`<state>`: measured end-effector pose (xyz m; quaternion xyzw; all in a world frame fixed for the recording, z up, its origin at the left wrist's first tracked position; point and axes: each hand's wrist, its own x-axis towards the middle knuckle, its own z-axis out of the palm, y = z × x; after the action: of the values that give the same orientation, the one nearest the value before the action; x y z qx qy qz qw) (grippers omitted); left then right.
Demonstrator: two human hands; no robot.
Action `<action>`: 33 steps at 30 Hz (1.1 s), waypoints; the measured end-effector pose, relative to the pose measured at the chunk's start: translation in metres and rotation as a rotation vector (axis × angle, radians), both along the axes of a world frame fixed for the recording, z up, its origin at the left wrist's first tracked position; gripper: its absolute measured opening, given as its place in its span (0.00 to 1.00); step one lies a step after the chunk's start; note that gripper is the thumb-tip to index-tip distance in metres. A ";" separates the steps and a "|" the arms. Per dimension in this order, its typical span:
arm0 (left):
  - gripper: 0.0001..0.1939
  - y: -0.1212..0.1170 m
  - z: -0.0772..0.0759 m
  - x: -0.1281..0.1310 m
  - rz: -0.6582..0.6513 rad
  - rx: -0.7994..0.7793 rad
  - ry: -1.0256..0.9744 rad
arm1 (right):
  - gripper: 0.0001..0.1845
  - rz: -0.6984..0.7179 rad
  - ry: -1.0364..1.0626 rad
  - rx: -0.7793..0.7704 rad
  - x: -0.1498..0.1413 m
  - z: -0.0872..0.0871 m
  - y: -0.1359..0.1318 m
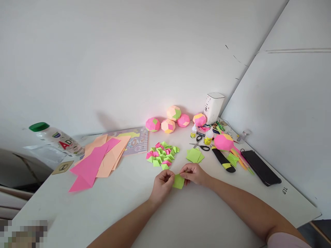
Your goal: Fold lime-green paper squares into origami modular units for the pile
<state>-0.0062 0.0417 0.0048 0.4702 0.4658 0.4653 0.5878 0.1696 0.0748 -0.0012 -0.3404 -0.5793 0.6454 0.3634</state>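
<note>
Between my two hands is a small green square of paper point(178, 182), held just above the white table. My left hand point(163, 185) pinches its left upper edge with thumb and fingers. On the other side, my right hand point(195, 174) grips its right upper edge, some fingers hidden behind the sheet. Just beyond lies a pile of small folded paper pieces point(161, 155), green and pink. A short stack of green paper squares point(194, 155) rests behind my right hand.
Black-handled scissors point(199, 144), glue bottles point(208, 137), a utility knife point(222, 158) and a black phone point(260, 167) lie to the right. Several paper balls point(168, 125) stand by the wall. Pink and peach sheets point(94, 162) and a white bottle point(58, 138) occupy the left.
</note>
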 end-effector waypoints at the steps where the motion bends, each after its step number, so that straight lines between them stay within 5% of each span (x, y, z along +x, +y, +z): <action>1: 0.11 0.000 0.001 0.000 0.025 -0.014 -0.029 | 0.12 -0.010 0.006 -0.006 0.000 0.000 0.001; 6: 0.11 0.000 0.007 0.000 -0.028 -0.035 -0.085 | 0.12 -0.017 -0.008 -0.004 0.002 0.003 0.001; 11: 0.12 -0.001 0.004 0.002 -0.143 0.021 0.098 | 0.10 0.026 -0.098 0.026 0.001 0.005 -0.003; 19: 0.13 -0.001 0.001 0.001 -0.102 0.018 0.028 | 0.05 -0.026 -0.052 -0.035 0.003 0.006 0.001; 25: 0.16 0.000 0.005 0.002 -0.085 -0.075 -0.029 | 0.09 -0.050 0.105 -0.084 0.005 0.010 0.005; 33: 0.16 -0.001 0.008 0.002 -0.092 -0.065 -0.025 | 0.13 -0.066 0.041 -0.019 0.002 0.011 0.003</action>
<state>-0.0041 0.0402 0.0130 0.4660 0.4510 0.4282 0.6293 0.1719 0.0782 0.0095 -0.3495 -0.5540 0.6454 0.3929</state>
